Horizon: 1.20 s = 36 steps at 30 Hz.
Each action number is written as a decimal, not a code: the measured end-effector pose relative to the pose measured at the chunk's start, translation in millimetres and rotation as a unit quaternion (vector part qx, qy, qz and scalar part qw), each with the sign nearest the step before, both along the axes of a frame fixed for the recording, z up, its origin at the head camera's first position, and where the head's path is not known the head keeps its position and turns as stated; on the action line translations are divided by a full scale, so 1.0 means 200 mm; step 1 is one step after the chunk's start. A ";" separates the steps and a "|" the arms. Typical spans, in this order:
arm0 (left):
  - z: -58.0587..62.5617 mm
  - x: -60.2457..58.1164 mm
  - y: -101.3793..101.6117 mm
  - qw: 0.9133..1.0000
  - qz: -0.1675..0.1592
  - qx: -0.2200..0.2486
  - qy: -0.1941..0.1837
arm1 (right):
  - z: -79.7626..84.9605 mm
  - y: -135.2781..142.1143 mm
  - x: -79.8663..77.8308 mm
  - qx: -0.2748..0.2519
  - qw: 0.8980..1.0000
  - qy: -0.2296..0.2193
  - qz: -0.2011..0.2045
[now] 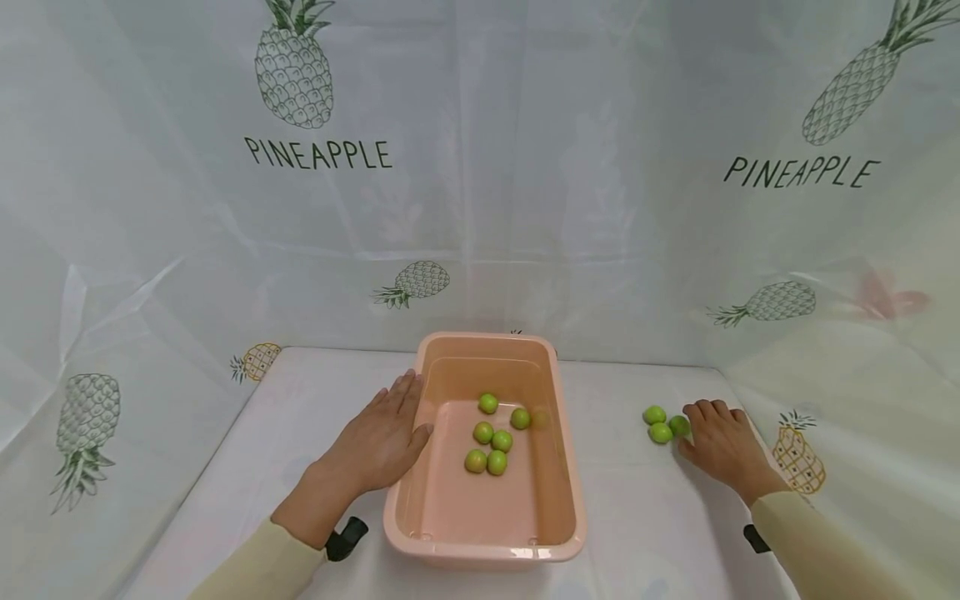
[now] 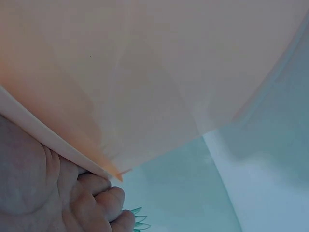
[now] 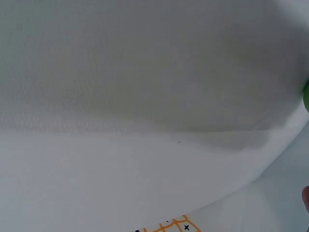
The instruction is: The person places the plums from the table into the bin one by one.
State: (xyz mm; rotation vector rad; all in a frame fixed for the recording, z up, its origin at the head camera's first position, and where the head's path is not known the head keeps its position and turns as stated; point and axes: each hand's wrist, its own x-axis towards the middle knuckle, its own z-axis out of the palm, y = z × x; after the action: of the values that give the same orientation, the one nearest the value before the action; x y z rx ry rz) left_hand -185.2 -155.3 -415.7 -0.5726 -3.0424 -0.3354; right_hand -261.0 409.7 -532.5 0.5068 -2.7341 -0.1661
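A peach-coloured plastic tub [image 1: 480, 533] stands on the table with several small round green fruits [image 1: 502, 441] inside. My left hand [image 1: 382, 433] lies against the tub's left side, fingers extended along its rim. The left wrist view shows the palm [image 2: 29, 179] beside the tub wall [image 2: 145, 87]. To the right, my right hand [image 1: 723, 442] is at a small green fruit [image 1: 679, 426], which sits between thumb and fingertips. Two more green fruits [image 1: 657, 423] lie just left of it. Only a sliver of green fruit [image 3: 306, 99] and a fingertip [image 3: 306, 197] show in the right wrist view.
A white cloth covers the table [image 1: 622, 517]. Pale sheeting [image 1: 525, 208] printed with pineapples hangs behind and at both sides, close to the right hand. The tub's raised rim [image 1: 572, 467] lies between the two hands.
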 end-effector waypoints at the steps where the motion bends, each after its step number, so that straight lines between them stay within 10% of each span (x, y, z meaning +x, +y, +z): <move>1: 0.00 0.00 0.00 1.000 0.000 0.000 0.000 | -0.01 0.00 0.00 0.000 1.000 0.001 -0.001; 23: 0.00 0.02 0.01 1.000 0.002 0.004 0.005 | -0.02 -0.01 0.00 0.000 0.998 -0.040 -0.058; 36: 0.00 0.03 0.01 1.000 0.003 -0.008 0.008 | 0.09 -0.05 0.00 -0.038 0.998 0.034 -0.029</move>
State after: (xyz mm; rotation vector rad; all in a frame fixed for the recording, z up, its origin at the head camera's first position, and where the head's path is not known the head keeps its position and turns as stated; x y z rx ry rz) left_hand -178.4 -153.8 -415.6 -0.5636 -3.0337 -0.3044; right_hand -261.8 399.4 -515.5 0.3933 -2.6794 -0.0904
